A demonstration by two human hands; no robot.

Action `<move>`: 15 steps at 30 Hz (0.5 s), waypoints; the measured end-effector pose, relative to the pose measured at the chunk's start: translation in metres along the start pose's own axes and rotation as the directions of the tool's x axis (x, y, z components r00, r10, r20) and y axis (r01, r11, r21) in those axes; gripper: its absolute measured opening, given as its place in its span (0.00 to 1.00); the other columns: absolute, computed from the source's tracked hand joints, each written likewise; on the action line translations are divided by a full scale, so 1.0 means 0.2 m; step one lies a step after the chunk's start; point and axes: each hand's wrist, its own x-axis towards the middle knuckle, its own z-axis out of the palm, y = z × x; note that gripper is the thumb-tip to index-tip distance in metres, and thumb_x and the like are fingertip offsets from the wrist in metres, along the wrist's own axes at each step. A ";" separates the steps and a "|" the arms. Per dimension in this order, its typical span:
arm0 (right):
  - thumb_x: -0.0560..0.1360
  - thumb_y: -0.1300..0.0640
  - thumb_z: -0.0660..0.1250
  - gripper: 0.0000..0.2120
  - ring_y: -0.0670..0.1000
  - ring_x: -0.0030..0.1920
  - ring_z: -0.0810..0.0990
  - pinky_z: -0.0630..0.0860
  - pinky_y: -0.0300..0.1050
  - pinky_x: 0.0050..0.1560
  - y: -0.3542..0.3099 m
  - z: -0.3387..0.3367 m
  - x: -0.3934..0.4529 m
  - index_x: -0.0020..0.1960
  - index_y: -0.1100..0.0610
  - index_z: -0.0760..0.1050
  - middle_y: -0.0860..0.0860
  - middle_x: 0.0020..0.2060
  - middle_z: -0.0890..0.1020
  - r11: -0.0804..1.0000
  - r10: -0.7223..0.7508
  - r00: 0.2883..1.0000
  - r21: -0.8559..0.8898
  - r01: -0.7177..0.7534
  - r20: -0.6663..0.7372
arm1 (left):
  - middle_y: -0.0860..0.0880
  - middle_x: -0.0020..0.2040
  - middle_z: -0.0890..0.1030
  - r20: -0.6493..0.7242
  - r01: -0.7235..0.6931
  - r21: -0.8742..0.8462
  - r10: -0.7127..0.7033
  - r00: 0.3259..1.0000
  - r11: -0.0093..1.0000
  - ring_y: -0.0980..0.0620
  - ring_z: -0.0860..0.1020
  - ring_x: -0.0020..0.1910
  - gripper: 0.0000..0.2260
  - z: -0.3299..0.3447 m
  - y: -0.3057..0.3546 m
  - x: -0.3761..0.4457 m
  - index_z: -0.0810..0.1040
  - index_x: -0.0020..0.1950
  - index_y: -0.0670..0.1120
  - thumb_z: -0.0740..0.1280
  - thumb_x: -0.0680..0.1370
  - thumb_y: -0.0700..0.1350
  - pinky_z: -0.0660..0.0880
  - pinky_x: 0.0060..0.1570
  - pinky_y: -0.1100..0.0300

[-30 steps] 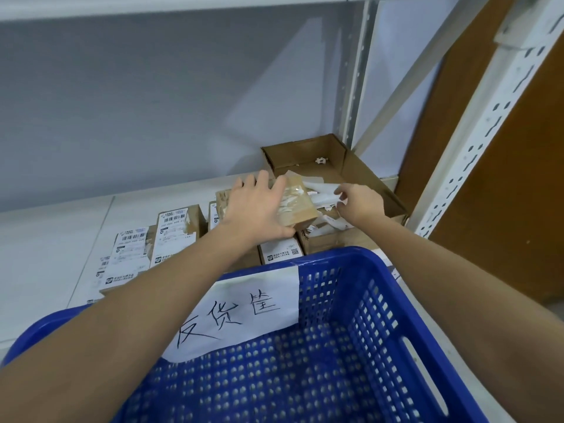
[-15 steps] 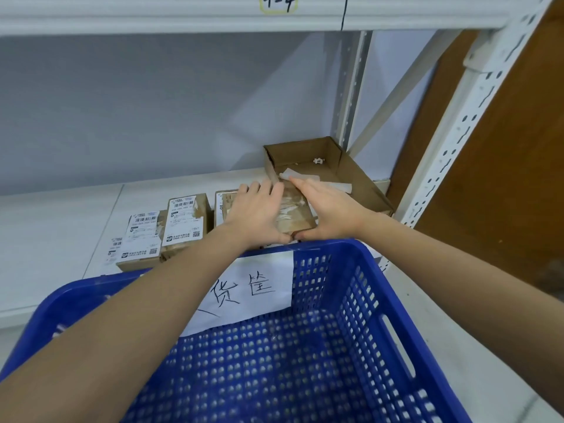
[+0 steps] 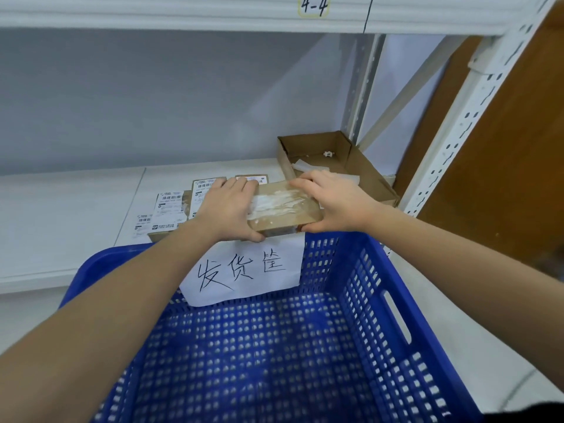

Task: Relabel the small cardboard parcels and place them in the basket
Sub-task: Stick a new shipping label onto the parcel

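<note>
A small brown cardboard parcel with torn white label remains on its top is held just above the far rim of the blue basket. My left hand grips its left end, thumb under the front edge. My right hand grips its right end, fingers over the top and thumb below. Several more labelled parcels lie on the white shelf behind my left hand, partly hidden by it. The basket's perforated floor holds nothing that I can see.
A white paper sign with handwritten characters hangs inside the basket's far wall. An open cardboard box holding white paper strips sits at the shelf's back right. A white perforated rack post and brown panel stand right.
My right hand left the box of strips and closed on the parcel's right end. Both hands brought the parcel nearer, over the basket's far rim. The camera has tilted upward.
</note>
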 end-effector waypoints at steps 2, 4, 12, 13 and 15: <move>0.67 0.38 0.72 0.46 0.58 0.73 0.60 0.57 0.52 0.71 -0.05 0.00 0.02 0.76 0.53 0.56 0.58 0.72 0.63 0.996 -0.007 0.999 -0.086 0.011 0.046 | 0.49 0.63 0.71 -0.002 -0.001 0.013 0.001 1.000 1.000 0.48 0.69 0.64 0.45 -0.03 -0.03 -0.04 0.63 0.71 0.45 0.73 0.62 0.67 0.57 0.64 0.55; 0.67 0.36 0.71 0.48 0.57 0.76 0.54 0.52 0.52 0.73 -0.12 -0.01 0.04 0.78 0.50 0.51 0.58 0.75 0.58 0.991 -0.026 0.996 -0.127 0.037 0.087 | 0.49 0.62 0.72 -0.003 -0.027 0.063 0.028 1.000 0.998 0.48 0.69 0.63 0.46 -0.04 -0.06 -0.08 0.63 0.71 0.46 0.72 0.61 0.67 0.58 0.64 0.56; 0.68 0.38 0.70 0.45 0.55 0.64 0.68 0.69 0.46 0.54 -0.40 0.00 0.18 0.76 0.51 0.53 0.55 0.67 0.65 0.986 -0.101 0.984 -0.116 0.118 0.148 | 0.49 0.62 0.72 0.004 -0.073 0.148 0.073 0.997 0.986 0.49 0.70 0.61 0.42 -0.10 -0.19 -0.25 0.64 0.69 0.46 0.73 0.62 0.64 0.60 0.63 0.55; 0.68 0.37 0.70 0.45 0.55 0.63 0.68 0.69 0.46 0.52 -0.43 0.00 0.19 0.76 0.51 0.53 0.55 0.66 0.66 0.987 -0.101 0.984 -0.112 0.118 0.147 | 0.49 0.62 0.71 0.010 -0.068 0.162 0.067 0.998 0.984 0.49 0.70 0.61 0.43 -0.10 -0.21 -0.27 0.64 0.70 0.46 0.73 0.62 0.64 0.60 0.63 0.55; 0.68 0.37 0.70 0.44 0.55 0.61 0.69 0.70 0.46 0.50 -0.49 0.01 0.22 0.76 0.51 0.54 0.55 0.64 0.66 0.987 -0.110 0.983 -0.102 0.126 0.146 | 0.49 0.63 0.71 0.023 -0.056 0.176 0.053 0.998 0.983 0.49 0.69 0.62 0.44 -0.10 -0.25 -0.31 0.62 0.72 0.47 0.72 0.63 0.65 0.59 0.65 0.55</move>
